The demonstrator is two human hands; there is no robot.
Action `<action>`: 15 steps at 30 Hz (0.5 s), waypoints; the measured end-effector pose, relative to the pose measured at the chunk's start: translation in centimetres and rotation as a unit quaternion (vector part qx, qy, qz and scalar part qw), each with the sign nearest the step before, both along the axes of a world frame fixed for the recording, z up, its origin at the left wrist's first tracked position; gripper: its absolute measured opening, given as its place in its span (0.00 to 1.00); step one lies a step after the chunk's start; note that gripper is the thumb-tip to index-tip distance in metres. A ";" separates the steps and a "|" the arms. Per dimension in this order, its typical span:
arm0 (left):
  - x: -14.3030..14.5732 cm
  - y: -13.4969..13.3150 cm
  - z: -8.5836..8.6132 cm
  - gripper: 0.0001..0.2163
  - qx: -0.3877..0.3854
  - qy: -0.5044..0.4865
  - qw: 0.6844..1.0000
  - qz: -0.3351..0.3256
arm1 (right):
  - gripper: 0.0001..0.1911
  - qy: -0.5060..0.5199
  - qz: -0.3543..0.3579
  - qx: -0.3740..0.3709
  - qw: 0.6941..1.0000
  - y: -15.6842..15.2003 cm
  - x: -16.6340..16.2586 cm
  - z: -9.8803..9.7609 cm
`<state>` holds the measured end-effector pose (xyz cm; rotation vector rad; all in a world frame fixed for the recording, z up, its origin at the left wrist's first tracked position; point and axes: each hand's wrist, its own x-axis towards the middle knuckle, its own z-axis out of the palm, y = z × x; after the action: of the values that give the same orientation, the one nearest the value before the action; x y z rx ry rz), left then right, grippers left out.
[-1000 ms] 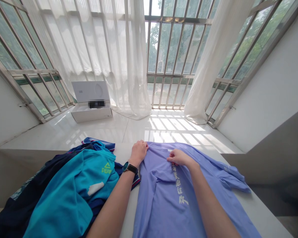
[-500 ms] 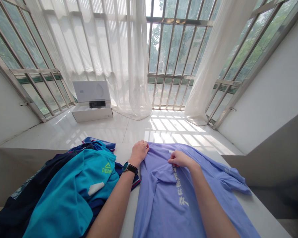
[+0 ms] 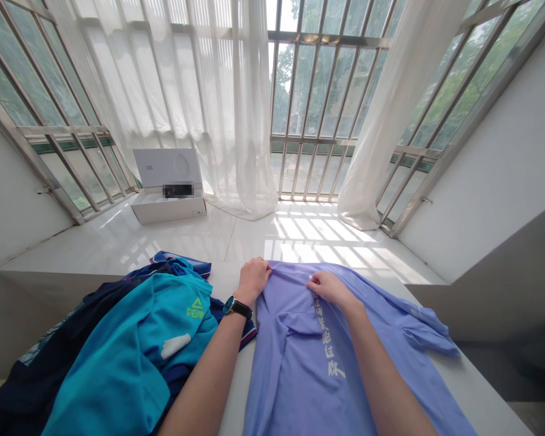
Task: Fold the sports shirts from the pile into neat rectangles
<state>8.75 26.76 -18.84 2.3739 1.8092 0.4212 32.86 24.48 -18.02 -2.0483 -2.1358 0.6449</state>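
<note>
A lilac T-shirt point(image 3: 300, 363) with a column of white characters lies flat on the white table point(image 3: 476, 387), its neck end away from me. My left hand point(image 3: 253, 278), a dark watch on its wrist, is closed on the shirt's far left shoulder. My right hand point(image 3: 326, 286) pinches the cloth at the collar, fingers curled. One sleeve point(image 3: 429, 333) spreads out to the right.
A heap of clothes lies on the left: a turquoise shirt point(image 3: 131, 351) with a yellow logo on top of dark navy garments point(image 3: 40, 375). Beyond the table is a glossy white ledge with an open white box point(image 3: 168, 194), sheer curtains point(image 3: 236, 109) and a barred window.
My right hand has slid slightly up and left along the collar. My left hand stays on the shoulder. The shirt has hardly shifted.
</note>
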 end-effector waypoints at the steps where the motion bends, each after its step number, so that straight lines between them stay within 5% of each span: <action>1: 0.0 0.0 0.0 0.08 0.002 -0.002 1.000 0.002 | 0.11 -0.003 0.000 0.002 1.000 0.0 0.1 0.1; 15: -0.4 0.0 -0.1 0.09 0.000 -0.008 1.000 0.002 | 0.11 -0.017 -0.004 -0.001 1.000 0.1 0.1 -0.5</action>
<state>8.31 26.71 -18.90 2.3605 1.8088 0.4388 32.99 24.57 -18.56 -2.0833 -2.1455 0.6152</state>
